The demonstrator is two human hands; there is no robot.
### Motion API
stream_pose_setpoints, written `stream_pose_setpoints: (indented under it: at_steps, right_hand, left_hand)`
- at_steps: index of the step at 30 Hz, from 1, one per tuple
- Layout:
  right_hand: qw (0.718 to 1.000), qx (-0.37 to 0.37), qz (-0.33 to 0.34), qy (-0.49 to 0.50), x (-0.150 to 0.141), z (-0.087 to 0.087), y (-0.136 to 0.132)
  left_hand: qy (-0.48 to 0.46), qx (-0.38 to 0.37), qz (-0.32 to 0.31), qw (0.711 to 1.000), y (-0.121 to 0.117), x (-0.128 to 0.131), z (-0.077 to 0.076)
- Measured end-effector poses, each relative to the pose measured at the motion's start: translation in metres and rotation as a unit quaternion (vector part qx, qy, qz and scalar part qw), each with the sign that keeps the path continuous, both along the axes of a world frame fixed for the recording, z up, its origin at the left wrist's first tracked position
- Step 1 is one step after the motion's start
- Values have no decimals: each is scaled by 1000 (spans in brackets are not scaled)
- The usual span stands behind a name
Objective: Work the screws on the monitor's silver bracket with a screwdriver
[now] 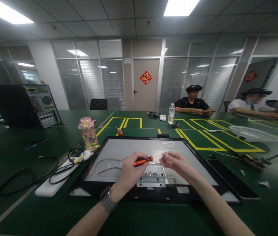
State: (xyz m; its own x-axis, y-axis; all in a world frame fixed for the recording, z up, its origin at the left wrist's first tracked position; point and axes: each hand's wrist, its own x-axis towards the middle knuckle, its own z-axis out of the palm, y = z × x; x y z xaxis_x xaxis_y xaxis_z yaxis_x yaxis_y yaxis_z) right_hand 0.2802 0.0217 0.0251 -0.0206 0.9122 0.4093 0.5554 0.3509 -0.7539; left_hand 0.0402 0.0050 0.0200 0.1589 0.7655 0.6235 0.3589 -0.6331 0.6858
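Observation:
My left hand point(132, 167) is closed around an orange and black screwdriver point(143, 161), its orange end pointing right. A grey watch is on that wrist. To the right, my right hand point(175, 164) has thumb and fingertips pinched together; whatever is between them is too small to make out. Both hands are above a flat display panel point(193, 164) with a black frame and a pale grey back, lying on the table. Below the hands, a metal bracket point(151, 184) sits near the panel's front edge. Thin wires point(108, 169) run across its left part.
Left of the panel lie a white power strip point(55, 183) with black cables and a pink-lidded bottle point(89, 134). A computer case point(21, 105) stands farther left. A dark flat slab point(232, 180) and a tool point(252, 162) lie right. Two people sit across the green table point(134, 216).

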Motion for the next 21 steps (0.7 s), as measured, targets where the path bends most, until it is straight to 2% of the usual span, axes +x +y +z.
stream_pose_setpoints:
  at_steps: [1,2,4,5,6,7,9,12,14,17,21]
  right_hand:
    - [996,20,-83,12,20,4,0]
    - [990,33,-136,20,44,6,-1]
    - [964,54,-258,16,98,-1,-5]
    - [935,46,-350,-46,125,-9,-9]
    - [907,9,-408,-105,151,-21,-13]
    - [891,-44,-428,-142,172,-34,-16]
    - [900,-145,-368,-185,204,-59,-22]
    - [907,-139,-335,-213,222,-82,-24]
    - [906,-138,-354,-189,224,-85,-21]
    - [907,-134,-372,-147,222,-80,-15]
    - [906,-145,-367,-153,220,-75,-12]
  left_hand:
    - [-47,-9,26,998,3,-6,4]
    - [-102,-9,59,993,7,-13,8]
    - [-183,1,116,976,17,-30,15]
    - [-207,-3,134,969,22,-39,17]
    - [-221,-10,143,965,27,-47,18]
    - [-233,-17,146,961,32,-54,18]
    - [-246,-38,144,958,40,-63,15]
    - [-253,-46,142,956,44,-66,11]
    - [-253,-43,144,956,43,-64,11]
    - [-249,-40,154,955,38,-60,15]
    - [-274,-44,145,950,36,-57,18]
